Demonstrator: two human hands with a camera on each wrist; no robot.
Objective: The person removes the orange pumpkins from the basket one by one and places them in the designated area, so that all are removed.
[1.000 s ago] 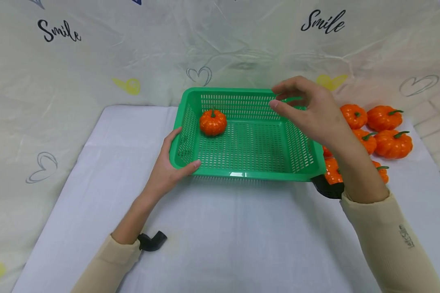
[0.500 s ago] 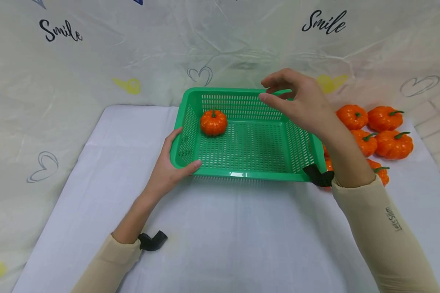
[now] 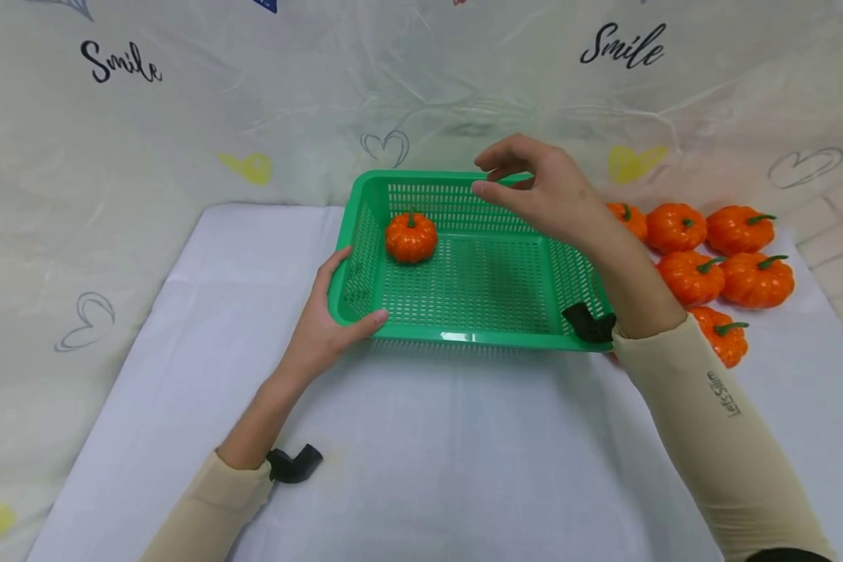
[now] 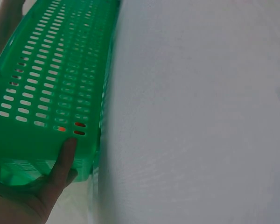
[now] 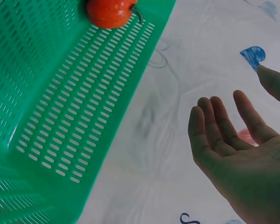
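Note:
A green plastic basket [image 3: 506, 340] with slotted walls stands on the white table. One small orange pumpkin [image 3: 411, 239] with a green stem sits in its back left part. My left hand [image 3: 321, 324] holds the basket's front left corner, thumb at the front rim and fingers along the left side. In the left wrist view, a digit of that hand presses the slotted outer wall. Over the basket's back rim hovers my right hand [image 3: 537, 187]. The right wrist view shows its palm bare and its fingers apart, loosely bent, with nothing held.
Right of the basket lie several more orange pumpkins [image 3: 756, 279], some partly hidden by the right forearm and basket. A patterned plastic sheet [image 3: 449, 70] rises behind the table [image 3: 421, 468]. Black straps [image 3: 295, 464] stick out at both wrists.
My right hand has moved left above the basket, uncovering more of the pumpkins on the right. The left hand, the basket and the pumpkin inside have stayed in place.

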